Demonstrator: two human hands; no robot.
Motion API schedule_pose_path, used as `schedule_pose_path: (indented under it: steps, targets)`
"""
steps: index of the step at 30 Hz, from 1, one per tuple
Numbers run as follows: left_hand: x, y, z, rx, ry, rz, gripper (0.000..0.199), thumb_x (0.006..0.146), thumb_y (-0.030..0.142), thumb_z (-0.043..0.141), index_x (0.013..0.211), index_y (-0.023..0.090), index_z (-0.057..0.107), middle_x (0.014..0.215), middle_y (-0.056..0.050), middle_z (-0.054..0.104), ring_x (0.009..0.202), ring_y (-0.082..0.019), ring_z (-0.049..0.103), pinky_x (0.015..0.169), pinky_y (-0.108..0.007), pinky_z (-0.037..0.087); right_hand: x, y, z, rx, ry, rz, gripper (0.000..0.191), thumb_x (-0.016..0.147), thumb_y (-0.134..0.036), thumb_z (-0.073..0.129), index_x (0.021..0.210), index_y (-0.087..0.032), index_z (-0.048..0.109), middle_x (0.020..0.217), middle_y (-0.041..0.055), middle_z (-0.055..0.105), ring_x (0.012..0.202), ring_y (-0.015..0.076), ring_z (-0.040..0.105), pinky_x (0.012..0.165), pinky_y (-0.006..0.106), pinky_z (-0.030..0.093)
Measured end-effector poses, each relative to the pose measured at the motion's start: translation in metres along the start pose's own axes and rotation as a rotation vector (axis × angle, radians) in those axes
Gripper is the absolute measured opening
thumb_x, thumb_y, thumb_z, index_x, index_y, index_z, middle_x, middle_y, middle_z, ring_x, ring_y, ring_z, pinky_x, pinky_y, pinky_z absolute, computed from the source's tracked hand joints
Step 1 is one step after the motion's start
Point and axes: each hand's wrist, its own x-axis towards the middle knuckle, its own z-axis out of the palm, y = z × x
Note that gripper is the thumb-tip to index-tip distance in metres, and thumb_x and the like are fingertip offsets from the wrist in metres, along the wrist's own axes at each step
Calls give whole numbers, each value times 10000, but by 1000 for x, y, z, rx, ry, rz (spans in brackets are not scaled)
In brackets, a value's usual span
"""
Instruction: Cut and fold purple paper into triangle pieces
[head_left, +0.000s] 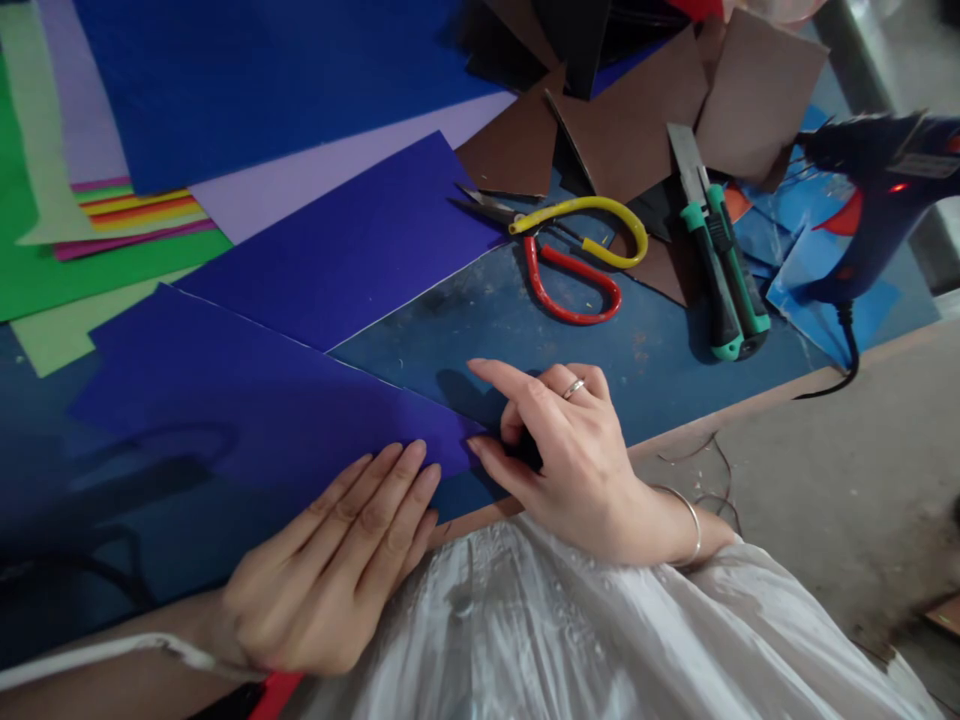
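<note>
My left hand (337, 560) lies flat, fingers together and stretched out, on the lower edge of a dark blue-violet sheet (262, 390). At the right tip of that sheet is my right hand (562, 450), its thumb and index finger apart and the other fingers curled; nothing shows between thumb and index finger. A second blue-violet sheet (352, 240) lies just beyond the first one. Scissors (574, 245) with one yellow and one red handle rest with their blades over the second sheet's right side.
Two green-and-black cutters (724, 270) lie right of the scissors. Brown pieces (637, 120) are behind them. A glue gun (874, 200) with a lit red light stands at the right. Coloured sheets (142, 215) and a large blue sheet (285, 80) fill the back left.
</note>
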Motion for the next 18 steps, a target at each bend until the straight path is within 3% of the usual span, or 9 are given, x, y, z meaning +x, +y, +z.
schedule_pose_path:
  steps: [4,8,10,12,15,18]
  targets:
    - [7,-3,-5,13,2,4,290,984,91,583,1234,10,705,1354,-238,722,1356,-382,643,1080,-487,615,-1,1,-1,8,-8,-6,429,1039,-266,585,1453,-158,558,858,-8,743,833,180,592,906,370,404]
    - [23,-14,-15,0,6,47,309,950,96,696,1238,-15,688,1257,-223,771,1120,-309,781,918,-381,681,-3,5,-4,76,-39,-10,503,1047,-396,615,1489,-173,524,867,-8,747,839,181,601,918,382,409]
    - [28,-19,-17,-51,56,18,309,913,73,743,1207,-3,687,1195,-202,794,1083,-271,793,939,-336,673,-4,6,-5,105,-60,-29,551,1039,-428,632,1516,-185,498,905,5,765,868,191,614,933,396,415]
    - [30,-20,-15,-120,134,-88,339,893,71,770,1214,49,664,1216,-177,782,1163,-263,765,995,-322,655,-4,7,-6,135,-59,-60,552,1043,-385,630,1538,-198,473,928,14,775,892,200,624,940,407,424]
    - [28,-18,-7,-239,226,-381,430,912,211,797,1293,141,610,1364,-167,699,1311,-301,683,1064,-411,633,-4,7,-6,174,5,-115,505,1052,-279,607,1536,-216,477,922,10,773,886,197,630,929,406,445]
    - [29,-14,-3,-353,266,-601,511,899,323,819,1332,162,600,1334,-144,706,1229,-283,715,1038,-432,640,-6,7,-4,143,64,-175,367,1044,-173,579,1406,-228,603,956,15,780,912,188,634,937,400,450]
